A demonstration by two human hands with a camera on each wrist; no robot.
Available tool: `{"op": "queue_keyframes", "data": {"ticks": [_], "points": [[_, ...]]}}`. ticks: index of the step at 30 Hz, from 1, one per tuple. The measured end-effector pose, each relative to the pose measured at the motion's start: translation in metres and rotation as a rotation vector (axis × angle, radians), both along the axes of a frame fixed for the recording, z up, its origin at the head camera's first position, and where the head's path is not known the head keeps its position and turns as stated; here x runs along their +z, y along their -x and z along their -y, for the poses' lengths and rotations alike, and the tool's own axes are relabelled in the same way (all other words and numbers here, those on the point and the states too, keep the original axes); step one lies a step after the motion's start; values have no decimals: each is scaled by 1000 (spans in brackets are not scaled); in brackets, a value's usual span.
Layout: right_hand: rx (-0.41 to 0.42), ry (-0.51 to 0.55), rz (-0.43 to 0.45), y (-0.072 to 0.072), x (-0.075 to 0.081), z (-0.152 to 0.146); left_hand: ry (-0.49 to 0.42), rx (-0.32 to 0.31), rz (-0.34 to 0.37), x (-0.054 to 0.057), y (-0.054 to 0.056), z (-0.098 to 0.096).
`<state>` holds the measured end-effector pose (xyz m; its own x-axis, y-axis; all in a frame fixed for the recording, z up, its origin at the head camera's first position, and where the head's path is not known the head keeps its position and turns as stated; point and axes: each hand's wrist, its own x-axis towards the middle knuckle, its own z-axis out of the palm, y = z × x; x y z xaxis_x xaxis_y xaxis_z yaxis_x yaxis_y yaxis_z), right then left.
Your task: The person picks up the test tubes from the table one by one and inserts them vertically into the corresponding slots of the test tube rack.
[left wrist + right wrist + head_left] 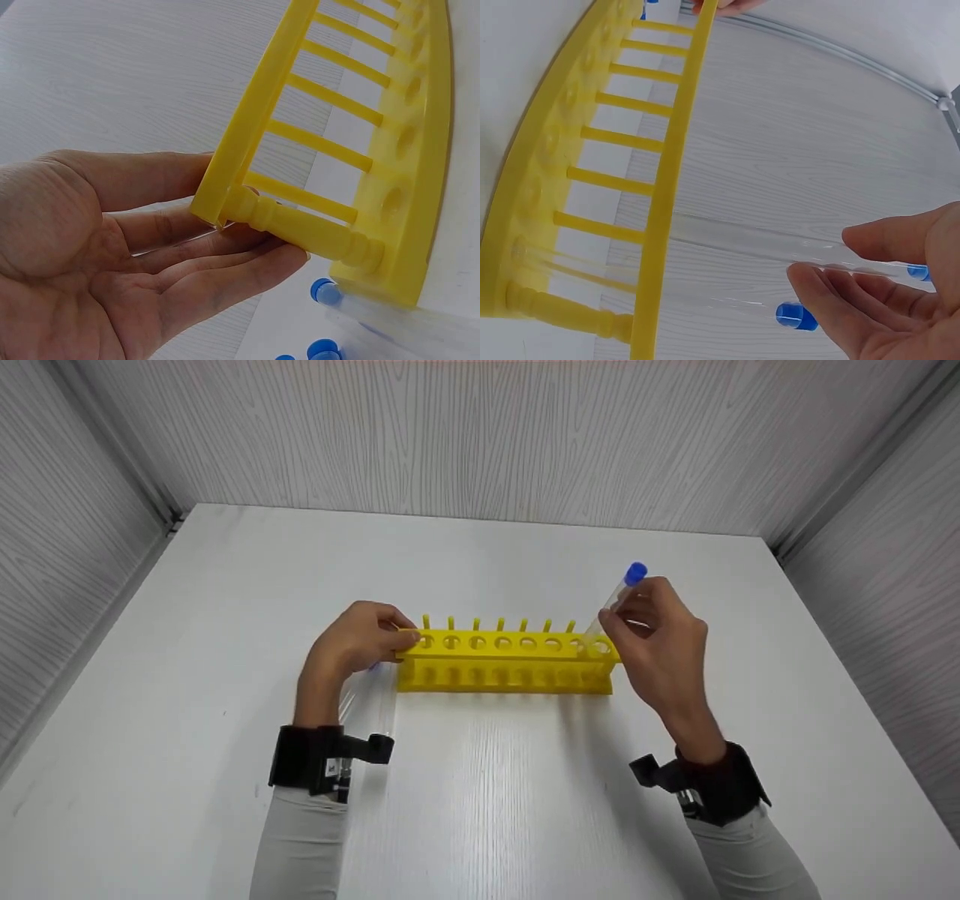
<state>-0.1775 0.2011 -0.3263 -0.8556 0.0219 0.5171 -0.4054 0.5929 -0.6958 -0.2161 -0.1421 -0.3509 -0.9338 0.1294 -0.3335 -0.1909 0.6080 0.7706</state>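
A yellow test tube rack (504, 681) stands with its row of round holes facing up. At its left end my left hand (358, 639) grips the top plate, thumb above and fingers beneath. My right hand (664, 645) pinches a clear test tube (757, 241) with a blue cap (636, 574) between thumb and fingers. Tilted, this tube has its lower end at the holes near the rack's right end. Another tube, whose blue cap (796, 316) shows beside my right fingers, runs through the end hole of the rack.
Clear tubes (384, 701) lie on the white table (480, 802) beside my left wrist. Their blue caps (324, 350) show below the rack's end in the left wrist view. Grey wood-grain panels (480, 442) rise behind the table and along its sides.
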Motion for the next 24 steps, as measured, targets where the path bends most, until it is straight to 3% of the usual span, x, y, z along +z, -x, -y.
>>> {"op": "queue_keyframes", "data": {"ticks": [24], "points": [[30,-63,86,5,-15,7,11,-9,-17,-1,0,1]]}}
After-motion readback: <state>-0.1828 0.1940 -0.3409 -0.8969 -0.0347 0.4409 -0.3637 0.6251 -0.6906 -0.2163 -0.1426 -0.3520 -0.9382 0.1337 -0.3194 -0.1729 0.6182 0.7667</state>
